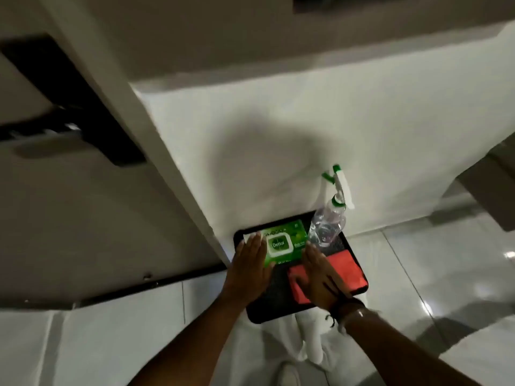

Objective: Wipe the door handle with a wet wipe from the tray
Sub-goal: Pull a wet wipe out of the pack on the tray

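A green Dettol wet wipe pack is lying flat, lid closed, in the far left part of a black tray at lower centre of the frame. A dark door handle is jutting out, blurred, at upper left.

Dim, soft blur; glare on floor tiles.

The green wipes pack reads "Dettol" on its lid label; its other print is too blurred.

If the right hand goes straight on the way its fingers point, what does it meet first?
Probably the clear spray bottle: the right hand lies over the red cloth, fingertips almost at its base. Depth is unclear.
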